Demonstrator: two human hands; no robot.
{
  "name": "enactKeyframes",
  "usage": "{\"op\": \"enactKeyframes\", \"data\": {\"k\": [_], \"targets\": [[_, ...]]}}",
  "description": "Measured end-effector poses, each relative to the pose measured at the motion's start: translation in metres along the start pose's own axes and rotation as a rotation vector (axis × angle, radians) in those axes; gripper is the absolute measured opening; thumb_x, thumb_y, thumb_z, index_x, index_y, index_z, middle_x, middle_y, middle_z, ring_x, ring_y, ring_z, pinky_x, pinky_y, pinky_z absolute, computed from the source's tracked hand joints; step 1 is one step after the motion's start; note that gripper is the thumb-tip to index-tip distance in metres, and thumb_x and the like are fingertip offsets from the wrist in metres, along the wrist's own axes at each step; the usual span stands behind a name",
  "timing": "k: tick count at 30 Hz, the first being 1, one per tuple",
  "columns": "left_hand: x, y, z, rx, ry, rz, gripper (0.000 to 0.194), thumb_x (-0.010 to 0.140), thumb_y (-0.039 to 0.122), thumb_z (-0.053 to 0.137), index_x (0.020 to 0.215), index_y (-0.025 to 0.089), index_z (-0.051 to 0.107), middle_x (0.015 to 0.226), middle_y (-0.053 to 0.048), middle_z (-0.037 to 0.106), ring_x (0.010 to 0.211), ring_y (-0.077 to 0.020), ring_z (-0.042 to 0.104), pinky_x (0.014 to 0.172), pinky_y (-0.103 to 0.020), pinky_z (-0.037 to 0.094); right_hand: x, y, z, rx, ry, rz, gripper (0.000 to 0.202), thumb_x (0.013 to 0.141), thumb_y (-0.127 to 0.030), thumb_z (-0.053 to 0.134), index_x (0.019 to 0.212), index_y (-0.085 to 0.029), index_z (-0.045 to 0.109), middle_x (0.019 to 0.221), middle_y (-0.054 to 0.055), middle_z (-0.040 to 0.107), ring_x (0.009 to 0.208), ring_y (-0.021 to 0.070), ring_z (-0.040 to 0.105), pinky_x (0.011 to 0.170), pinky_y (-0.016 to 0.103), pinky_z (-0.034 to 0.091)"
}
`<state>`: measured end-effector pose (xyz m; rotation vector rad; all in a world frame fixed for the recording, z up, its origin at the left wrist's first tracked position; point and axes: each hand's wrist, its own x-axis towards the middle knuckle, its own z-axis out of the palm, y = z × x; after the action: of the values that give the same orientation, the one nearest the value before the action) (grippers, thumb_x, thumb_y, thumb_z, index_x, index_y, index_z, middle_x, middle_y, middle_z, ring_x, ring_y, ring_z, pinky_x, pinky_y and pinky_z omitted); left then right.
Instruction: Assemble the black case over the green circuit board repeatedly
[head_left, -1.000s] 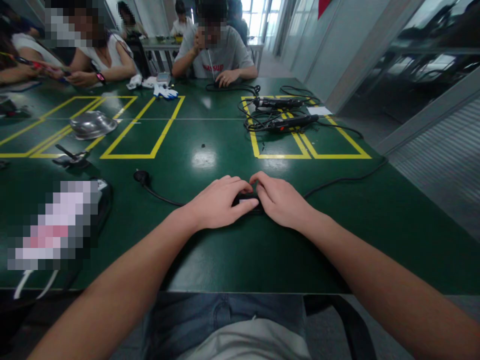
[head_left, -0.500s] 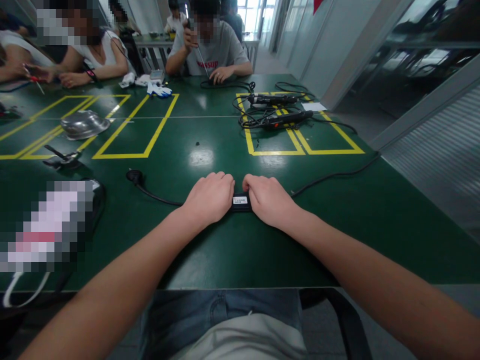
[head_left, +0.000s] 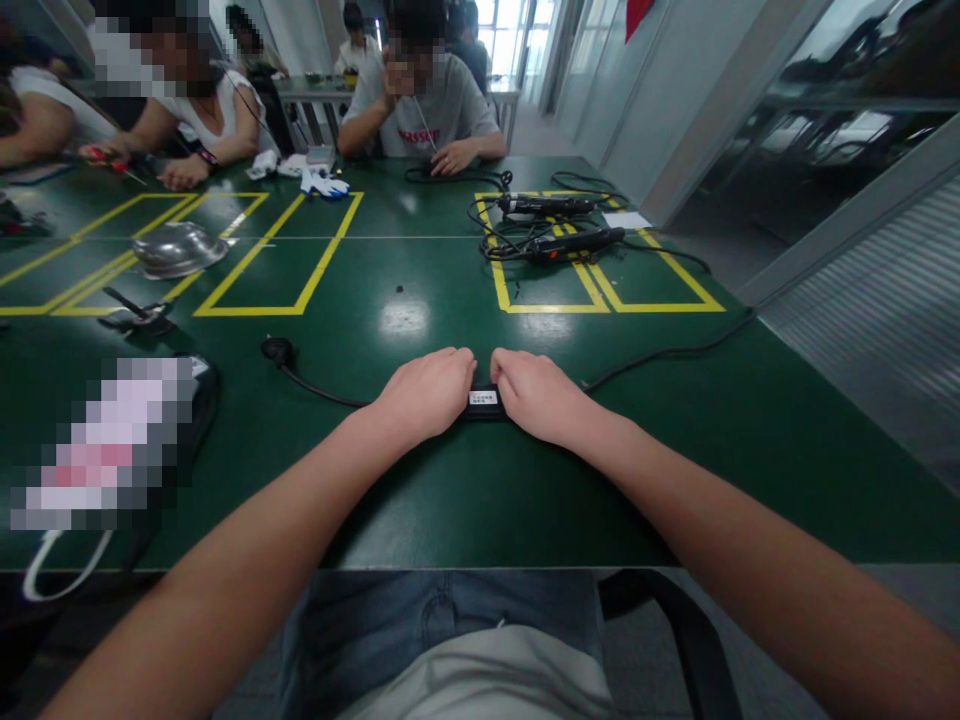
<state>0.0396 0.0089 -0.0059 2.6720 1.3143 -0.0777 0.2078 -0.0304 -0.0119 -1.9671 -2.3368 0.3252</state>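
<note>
Both hands rest side by side on the green table [head_left: 420,500], knuckles up and fingers curled. Between them shows a black bar-shaped device [head_left: 486,413] with a small white printed label; its exact kind cannot be made out. My left hand [head_left: 433,392] is closed over the left end, and my right hand [head_left: 536,395] grips the right end. The hands cover most of the device. From beside my left wrist a black cord leads left to a black plug [head_left: 278,351]. Another black cable [head_left: 667,352] stretches from behind my right hand to the table's right edge.
Two black corded wand-like appliances [head_left: 577,243] lie within yellow tape at the back right. Leftward are a metal bowl [head_left: 180,250], a dark metal part [head_left: 139,318], a blurred-out pale item [head_left: 112,440] and white gloves [head_left: 324,185]. Several people sit opposite, one holding a red-handled screwdriver [head_left: 112,160].
My hands keep their grip on the device. The view has shifted slightly. Across the table, a person's raised hand has come closer to their face, and the red-handled tool at left has moved.
</note>
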Motion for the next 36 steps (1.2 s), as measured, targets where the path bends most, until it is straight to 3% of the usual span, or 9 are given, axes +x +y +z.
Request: {"op": "enactKeyframes", "data": {"k": [8, 17, 36], "targets": [[-0.0022, 0.0052, -0.0002, -0.016, 0.006, -0.031, 0.036, 0.118, 0.027, 0.032, 0.12, 0.018, 0.067, 0.11, -0.014, 0.08, 0.104, -0.0321, 0.08, 0.089, -0.043, 0.06, -0.0021, -0.002, 0.0011, -0.011, 0.012, 0.006, 0.029, 0.106, -0.009, 0.041, 0.112, -0.017, 0.069, 0.107, 0.016, 0.079, 0.098, 0.0312, 0.071, 0.084, 0.039, 0.043], [0.0007, 0.003, -0.0047, -0.014, -0.016, -0.001, 0.038, 0.117, 0.026, 0.035, 0.11, 0.018, 0.072, 0.106, -0.013, 0.079, 0.102, -0.0294, 0.079, 0.09, -0.04, 0.059, 0.0017, -0.0004, 0.001, 0.012, -0.013, 0.013, 0.029, 0.105, -0.008, 0.042, 0.109, -0.017, 0.069, 0.111, 0.015, 0.079, 0.105, 0.0302, 0.072, 0.087, 0.038, 0.045], [-0.001, 0.005, -0.0022, 0.003, -0.001, -0.015, 0.039, 0.117, 0.027, 0.034, 0.115, 0.016, 0.071, 0.109, -0.015, 0.078, 0.105, -0.0318, 0.079, 0.092, -0.043, 0.06, 0.0001, -0.0013, 0.0013, 0.036, 0.005, 0.009, 0.028, 0.104, -0.008, 0.043, 0.107, -0.018, 0.069, 0.109, 0.014, 0.079, 0.099, 0.0283, 0.071, 0.086, 0.036, 0.044]]}}
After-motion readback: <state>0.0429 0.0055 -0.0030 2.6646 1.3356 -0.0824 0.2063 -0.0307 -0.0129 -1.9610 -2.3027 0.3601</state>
